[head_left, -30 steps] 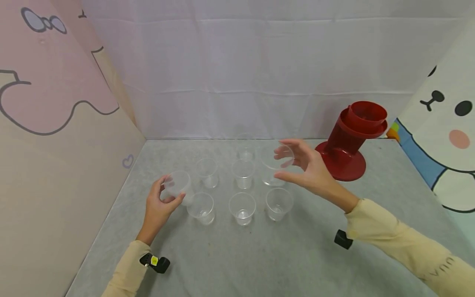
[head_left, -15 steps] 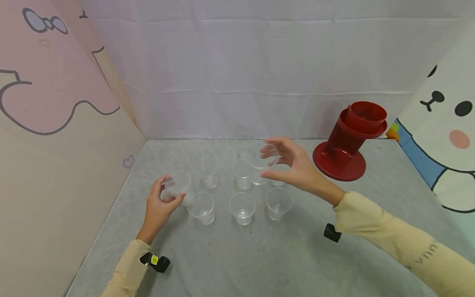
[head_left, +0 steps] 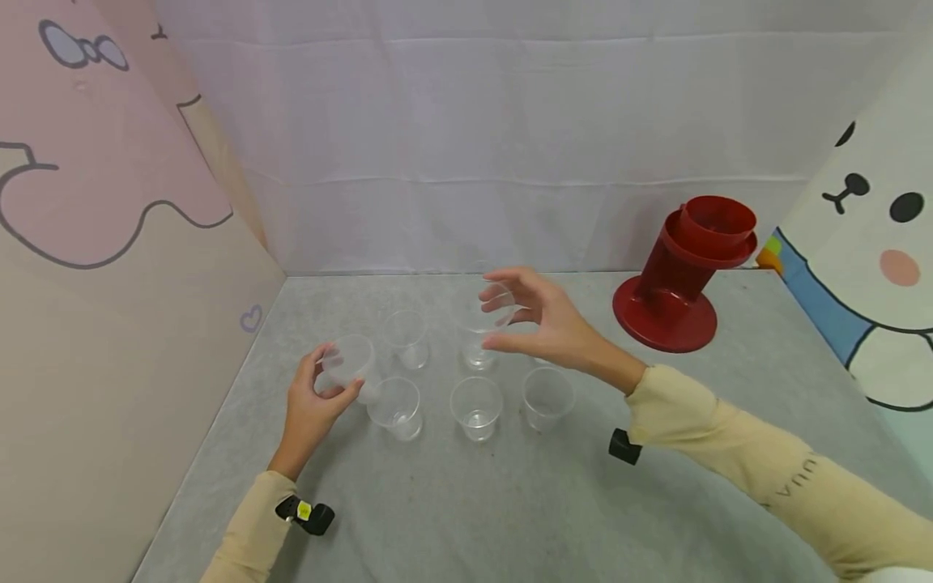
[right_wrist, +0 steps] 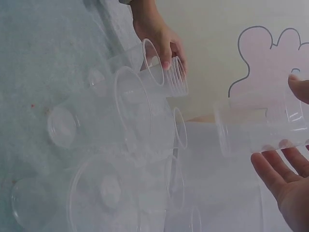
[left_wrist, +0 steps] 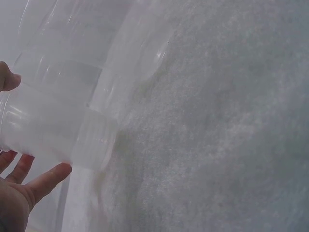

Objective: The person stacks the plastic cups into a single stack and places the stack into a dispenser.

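- Cup [head_left: 470, 314] of clear plastic, mouth up, gripped by the right hand [head_left: 550, 324] with the thumb on one side and fingers on the other; in the head view it hangs at 12 o'clock from the front middle cup [head_left: 476, 409].
- Stack [head_left: 350, 362] of nested cups, gripped between the thumb and fingers of the left hand [head_left: 309, 413], between 9 and 10 o'clock from that same front cup; several rims show packed together in the right wrist view.
- Weight: thin walls and no visible contents suggest a very light cup, easily knocked over.
- Feel: probably springy and smooth; a hard squeeze could dent or crack the wall, a loose one could slip.
- Hold: opposite sides just below the rim, likely the stiffest part, with gentle pressure.
- Neighbours: front left cup [head_left: 394, 409] at 9 o'clock, front right cup [head_left: 548, 398] at 3, back left cup [head_left: 406, 338] between 10 and 11; fingertips need care near these rims.
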`<state>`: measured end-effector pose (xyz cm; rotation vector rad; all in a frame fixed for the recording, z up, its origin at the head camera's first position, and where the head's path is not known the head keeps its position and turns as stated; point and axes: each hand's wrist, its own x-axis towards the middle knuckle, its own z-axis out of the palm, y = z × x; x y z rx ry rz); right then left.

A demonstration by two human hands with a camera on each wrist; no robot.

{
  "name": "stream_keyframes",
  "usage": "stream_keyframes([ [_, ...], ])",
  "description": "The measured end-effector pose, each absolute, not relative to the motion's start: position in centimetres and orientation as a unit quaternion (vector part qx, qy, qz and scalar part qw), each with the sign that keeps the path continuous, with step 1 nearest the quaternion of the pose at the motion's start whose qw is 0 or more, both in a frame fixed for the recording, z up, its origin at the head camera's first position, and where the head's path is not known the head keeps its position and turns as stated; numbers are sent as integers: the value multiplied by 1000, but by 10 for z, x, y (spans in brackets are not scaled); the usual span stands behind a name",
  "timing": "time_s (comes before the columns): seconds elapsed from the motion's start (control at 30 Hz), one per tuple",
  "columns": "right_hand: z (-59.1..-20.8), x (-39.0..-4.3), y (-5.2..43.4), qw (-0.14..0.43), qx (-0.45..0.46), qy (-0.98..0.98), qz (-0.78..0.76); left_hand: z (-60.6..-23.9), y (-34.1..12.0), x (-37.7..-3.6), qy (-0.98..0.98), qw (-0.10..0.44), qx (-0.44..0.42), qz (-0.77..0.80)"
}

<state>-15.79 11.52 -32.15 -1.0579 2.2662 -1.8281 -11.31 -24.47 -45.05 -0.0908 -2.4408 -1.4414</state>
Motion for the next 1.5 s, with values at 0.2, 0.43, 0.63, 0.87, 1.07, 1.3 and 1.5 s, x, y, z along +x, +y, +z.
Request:
stream_keyframes([
  [0.2, -321, -160, 103, 43, -337, 731, -592, -450, -246, -112, -847, 155, -32, -507],
  [0.43, -322, -164, 90, 63, -336, 725, -598, -451, -248, -113, -849, 158, -36, -503],
  [0.63, -323, -168, 78, 69, -337, 724, -598, -452, -248, -115, -849, 164, -43, -500],
  [0.87, -323, -170, 63, 79, -343, 719, -599, -454, -249, -115, -843, 167, -43, -510],
  [1.07, -322, -173, 51, 82, -346, 722, -594, -455, -249, -116, -842, 167, -46, -511],
  [1.3, -322, -174, 35, 88, -357, 724, -584, -439, -242, -109, -843, 168, -57, -507],
  [1.5, -322, -175, 24, 92, -361, 728, -575, -421, -233, -101, -847, 163, -54, -504],
])
